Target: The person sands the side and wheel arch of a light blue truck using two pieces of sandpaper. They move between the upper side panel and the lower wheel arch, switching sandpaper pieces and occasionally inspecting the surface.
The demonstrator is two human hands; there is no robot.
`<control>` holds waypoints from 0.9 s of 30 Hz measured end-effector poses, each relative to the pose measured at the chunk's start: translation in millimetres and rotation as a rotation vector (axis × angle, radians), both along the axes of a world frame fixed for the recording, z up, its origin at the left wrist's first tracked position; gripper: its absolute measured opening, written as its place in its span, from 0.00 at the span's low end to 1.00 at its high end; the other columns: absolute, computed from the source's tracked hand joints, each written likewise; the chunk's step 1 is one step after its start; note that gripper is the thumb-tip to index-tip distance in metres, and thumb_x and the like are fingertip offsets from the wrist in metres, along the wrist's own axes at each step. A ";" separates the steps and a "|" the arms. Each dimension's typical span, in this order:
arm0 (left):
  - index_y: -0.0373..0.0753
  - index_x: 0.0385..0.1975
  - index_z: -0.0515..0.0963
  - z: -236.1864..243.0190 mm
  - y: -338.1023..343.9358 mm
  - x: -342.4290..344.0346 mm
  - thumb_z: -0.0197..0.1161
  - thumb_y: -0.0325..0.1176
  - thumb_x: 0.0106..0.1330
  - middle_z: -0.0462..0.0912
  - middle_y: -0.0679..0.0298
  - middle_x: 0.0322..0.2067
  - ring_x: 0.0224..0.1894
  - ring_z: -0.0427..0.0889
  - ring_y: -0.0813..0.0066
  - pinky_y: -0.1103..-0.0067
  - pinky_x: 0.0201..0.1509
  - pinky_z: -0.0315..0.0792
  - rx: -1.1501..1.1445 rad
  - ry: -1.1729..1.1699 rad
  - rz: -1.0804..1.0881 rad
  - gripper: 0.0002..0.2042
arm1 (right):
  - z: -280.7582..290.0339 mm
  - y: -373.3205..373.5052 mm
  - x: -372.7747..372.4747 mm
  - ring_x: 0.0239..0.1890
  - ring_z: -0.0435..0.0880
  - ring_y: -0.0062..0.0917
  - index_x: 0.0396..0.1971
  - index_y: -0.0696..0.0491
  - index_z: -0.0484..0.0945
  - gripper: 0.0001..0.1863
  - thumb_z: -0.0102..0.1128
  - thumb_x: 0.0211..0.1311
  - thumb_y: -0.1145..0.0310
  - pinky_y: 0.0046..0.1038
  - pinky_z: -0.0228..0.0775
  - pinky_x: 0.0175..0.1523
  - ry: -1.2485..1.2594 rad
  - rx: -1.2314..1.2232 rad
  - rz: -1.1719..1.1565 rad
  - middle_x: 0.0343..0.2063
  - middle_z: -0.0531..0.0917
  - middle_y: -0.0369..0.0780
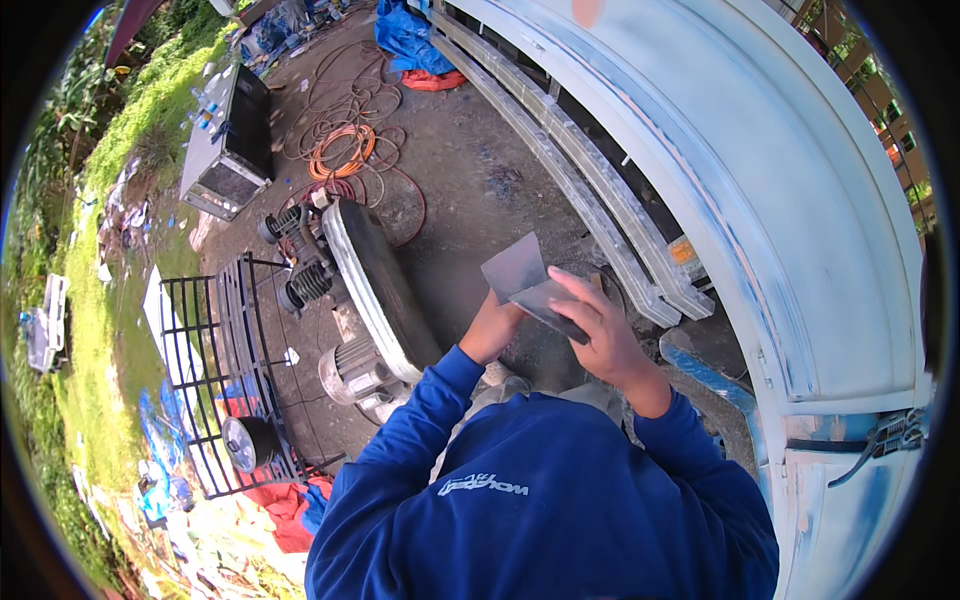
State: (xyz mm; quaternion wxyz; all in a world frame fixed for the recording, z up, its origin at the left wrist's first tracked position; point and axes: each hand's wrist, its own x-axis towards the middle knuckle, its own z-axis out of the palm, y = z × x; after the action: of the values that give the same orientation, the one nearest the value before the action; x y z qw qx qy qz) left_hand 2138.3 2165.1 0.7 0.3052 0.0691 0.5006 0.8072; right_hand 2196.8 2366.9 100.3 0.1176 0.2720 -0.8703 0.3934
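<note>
My left hand [490, 328] is closed on the lower edge of a thin, flat grey piece [513, 264] with straight edges, which stands up above the fingers. In my right hand [608, 338] is a second flat piece [545, 300], darker grey. Its fingers lie along the top of it, and the thumb is hidden. Both pieces meet in front of my chest, their edges touching or overlapping. Whether they are stiff plates or folded sheets, I cannot tell. Blue sleeves cover both forearms.
At right stands a large pale-blue vehicle body panel [800, 220] with a latch [885, 435]. Long metal rails [570, 165] lie beside it. Left are an air compressor [365, 280], a black metal rack [225, 370], coiled hoses [343, 150] and a dark box [228, 142].
</note>
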 end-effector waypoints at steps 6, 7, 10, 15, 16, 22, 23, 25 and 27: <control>0.39 0.79 0.46 26.3 -44.8 -73.6 0.56 0.35 0.77 0.56 0.56 0.75 0.74 0.61 0.68 0.72 0.77 0.59 0.114 0.267 0.358 0.35 | 32.0 -97.2 -83.5 0.61 0.78 0.46 0.61 0.58 0.74 0.28 0.64 0.57 0.75 0.45 0.72 0.68 0.301 0.010 0.335 0.60 0.77 0.48; 0.38 0.79 0.47 26.1 -56.0 -77.9 0.57 0.36 0.76 0.55 0.56 0.76 0.75 0.60 0.68 0.72 0.77 0.58 0.002 0.372 0.382 0.36 | 23.9 -107.9 -95.2 0.61 0.78 0.46 0.61 0.58 0.74 0.29 0.64 0.57 0.75 0.45 0.71 0.68 0.274 -0.007 0.331 0.60 0.77 0.48; 0.36 0.78 0.48 26.2 -81.4 -82.7 0.61 0.37 0.74 0.56 0.54 0.76 0.74 0.61 0.65 0.70 0.77 0.58 -0.216 0.528 0.486 0.38 | 11.1 -134.3 -122.1 0.62 0.77 0.44 0.62 0.59 0.73 0.30 0.63 0.55 0.76 0.44 0.71 0.68 0.218 -0.033 0.317 0.61 0.75 0.48; 0.32 0.76 0.52 27.7 -104.9 -96.4 0.62 0.34 0.72 0.58 0.50 0.74 0.72 0.65 0.59 0.67 0.75 0.58 -0.504 0.557 0.617 0.37 | -28.8 -157.9 -177.2 0.64 0.75 0.45 0.64 0.58 0.72 0.37 0.61 0.47 0.85 0.42 0.70 0.69 0.093 -0.117 0.372 0.61 0.74 0.47; 0.32 0.75 0.53 26.0 -108.0 -102.7 0.61 0.34 0.72 0.59 0.49 0.74 0.73 0.64 0.58 0.67 0.75 0.58 -0.500 0.533 0.637 0.35 | -34.8 -161.8 -190.1 0.65 0.75 0.45 0.64 0.58 0.72 0.39 0.60 0.45 0.86 0.42 0.70 0.69 0.069 -0.124 0.387 0.62 0.74 0.47; 0.30 0.73 0.57 1.3 -123.1 -168.9 0.58 0.29 0.72 0.56 0.48 0.75 0.76 0.58 0.58 0.68 0.78 0.53 -0.469 0.396 0.766 0.31 | -65.3 -182.4 -281.5 0.65 0.74 0.46 0.66 0.57 0.70 0.42 0.57 0.42 0.88 0.41 0.70 0.69 0.013 -0.144 0.439 0.62 0.74 0.47; 0.31 0.74 0.56 -2.3 -124.7 -184.0 0.57 0.27 0.71 0.55 0.49 0.75 0.77 0.56 0.59 0.68 0.79 0.51 -0.525 0.429 0.783 0.32 | -70.3 -184.7 -301.9 0.64 0.74 0.47 0.66 0.57 0.70 0.42 0.57 0.43 0.88 0.41 0.70 0.69 0.006 -0.149 0.438 0.62 0.74 0.47; 0.32 0.76 0.52 -3.1 -126.4 -212.9 0.55 0.24 0.69 0.54 0.51 0.76 0.78 0.54 0.61 0.69 0.79 0.50 -0.539 0.416 0.786 0.34 | -79.5 -186.8 -345.4 0.64 0.75 0.47 0.66 0.57 0.71 0.39 0.57 0.48 0.87 0.41 0.70 0.68 -0.046 -0.162 0.418 0.61 0.74 0.48; 0.33 0.77 0.48 3.4 -125.7 -239.4 0.55 0.21 0.65 0.52 0.53 0.77 0.79 0.53 0.62 0.69 0.80 0.50 -0.456 0.327 0.754 0.39 | -87.1 -185.7 -389.4 0.62 0.76 0.47 0.66 0.57 0.71 0.35 0.56 0.53 0.86 0.41 0.71 0.67 -0.134 -0.179 0.375 0.60 0.75 0.49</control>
State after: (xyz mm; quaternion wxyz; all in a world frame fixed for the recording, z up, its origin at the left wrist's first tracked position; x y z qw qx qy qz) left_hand 1898.9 2039.3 4.0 -0.0846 -0.0601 0.6968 0.7098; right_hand 1807.4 2181.2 13.2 0.0077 0.3907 -0.7721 0.5012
